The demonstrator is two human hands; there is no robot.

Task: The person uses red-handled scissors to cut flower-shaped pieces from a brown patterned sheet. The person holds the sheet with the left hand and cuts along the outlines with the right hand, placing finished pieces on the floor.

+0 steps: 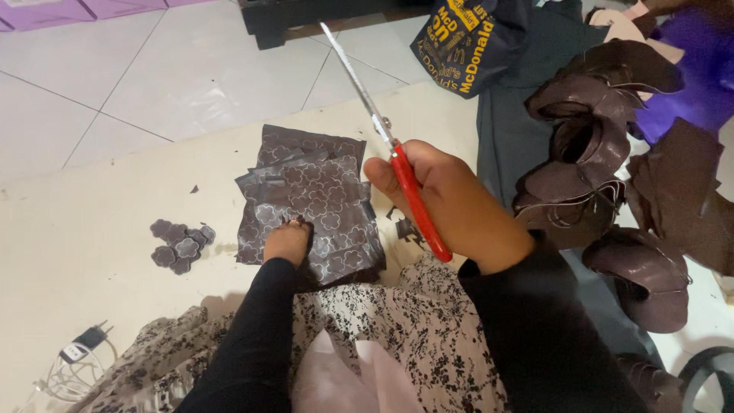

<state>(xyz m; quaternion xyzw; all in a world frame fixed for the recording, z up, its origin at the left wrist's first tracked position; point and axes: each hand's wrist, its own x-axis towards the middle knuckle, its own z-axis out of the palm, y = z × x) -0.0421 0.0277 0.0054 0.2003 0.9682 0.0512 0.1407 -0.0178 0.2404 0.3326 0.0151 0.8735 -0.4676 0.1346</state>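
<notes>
At the far left edge a white charger plug with its coiled cable [76,353] lies on the cream floor mat [84,260]. Further right sits a small cluster of dark brown flower-shaped leather cut-outs [180,245], lying apart from the stack beside them. That stack of dark brown leather sheets marked with pale flower outlines [313,203] rests flat on the mat just ahead of the person's floral-patterned skirt [405,336]. The left hand [288,242] lies on the stack's near edge, fingers curled down and pressing on the top sheet. The right hand [451,206] is closed round the red handles of a pair of long steel scissors [390,145], blades together and pointing up and away, held above the stack's right side.

This looks like a pause between cuts: a sheet is being steadied or picked out. A next cut would call for lifting one sheet free and opening the blades.

The mat has open room left of the stack; to the right, a heap of curled brown leather offcuts [604,153] crowds close.
</notes>
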